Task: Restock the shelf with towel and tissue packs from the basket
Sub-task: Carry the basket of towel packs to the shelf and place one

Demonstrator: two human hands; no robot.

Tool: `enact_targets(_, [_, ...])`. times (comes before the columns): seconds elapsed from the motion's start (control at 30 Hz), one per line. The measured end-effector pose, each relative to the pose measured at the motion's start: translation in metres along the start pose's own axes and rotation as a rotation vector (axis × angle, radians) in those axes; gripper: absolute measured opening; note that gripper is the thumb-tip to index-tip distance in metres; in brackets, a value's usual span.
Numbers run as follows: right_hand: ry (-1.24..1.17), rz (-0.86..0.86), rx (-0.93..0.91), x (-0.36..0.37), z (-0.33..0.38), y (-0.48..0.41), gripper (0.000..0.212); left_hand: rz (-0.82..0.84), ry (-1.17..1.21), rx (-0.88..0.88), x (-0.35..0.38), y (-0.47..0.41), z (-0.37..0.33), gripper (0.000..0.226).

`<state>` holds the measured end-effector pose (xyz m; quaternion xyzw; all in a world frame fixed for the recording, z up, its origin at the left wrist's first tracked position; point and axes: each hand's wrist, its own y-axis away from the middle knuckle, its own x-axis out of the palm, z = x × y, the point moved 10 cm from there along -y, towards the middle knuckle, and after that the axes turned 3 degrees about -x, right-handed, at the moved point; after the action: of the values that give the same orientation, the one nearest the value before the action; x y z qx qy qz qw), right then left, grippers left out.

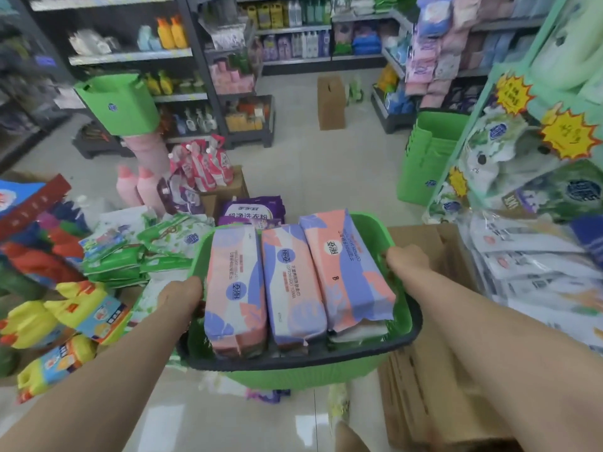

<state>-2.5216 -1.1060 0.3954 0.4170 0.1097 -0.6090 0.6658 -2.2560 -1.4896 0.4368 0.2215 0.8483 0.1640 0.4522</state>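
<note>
Three pink-and-lilac towel packs [293, 282] lie side by side in the green basket [404, 308] that we hold up in front of us over the tiled floor [310, 164]. Our left hand [181, 296] is curled around the basket's left rim, fingers wrapped over the edge and gripping it; our right hand [406, 261] grips the right rim the same way, knuckles up, fingers closed on the plastic. The middle pack reads "COTTON SOFT TOWEL" along its length, with a round lilac logo above it; the packs either side of it carry the same round logo, but their small print is too blurred for us to read. Just beyond the basket's far rim sits a purple detergent bag [251, 210] with large white Chinese characters. Left of the basket lie green tissue packs [114, 262] and yellow bottles [36, 324]. Right of the basket stand flattened cardboard boxes [424, 370], and above them a display of clear-wrapped packs with yellow starburst price tags [569, 133], their figures unreadable.
</note>
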Motion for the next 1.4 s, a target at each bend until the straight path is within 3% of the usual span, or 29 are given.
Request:
enact_targets(0.23, [0.026,0.033,0.052,-0.005,0.063,-0.120,0.039,0.002,-0.013,-0.026,0.059,-0.079,-0.105,0.032])
enact_targets(0.6, [-0.106,-0.020,0.074,-0.026,0.145,-0.257,0.030,0.020,0.048,0.058,0.126,-0.157,-0.272,0.020])
enact_targets(0.8, [-0.053,-0.021,0.087,-0.009,0.203,-0.353,0.050,0.040,0.044,0.089,0.159,-0.226,-0.373,0.028])
enact_targets(1.03, [-0.062,-0.099,0.115,-0.012,0.300,-0.451,0.043,0.107,0.014,0.109,0.192,-0.309,-0.494,0.021])
enact_targets(1.23, [-0.083,-0.172,0.121,-0.031,0.364,-0.539,0.042,0.124,0.031,0.093,0.225,-0.367,-0.590,0.040])
enact_targets(1.4, [-0.097,-0.193,0.120,-0.043,0.407,-0.617,0.043,0.108,0.011,0.119,0.259,-0.393,-0.680,0.029])
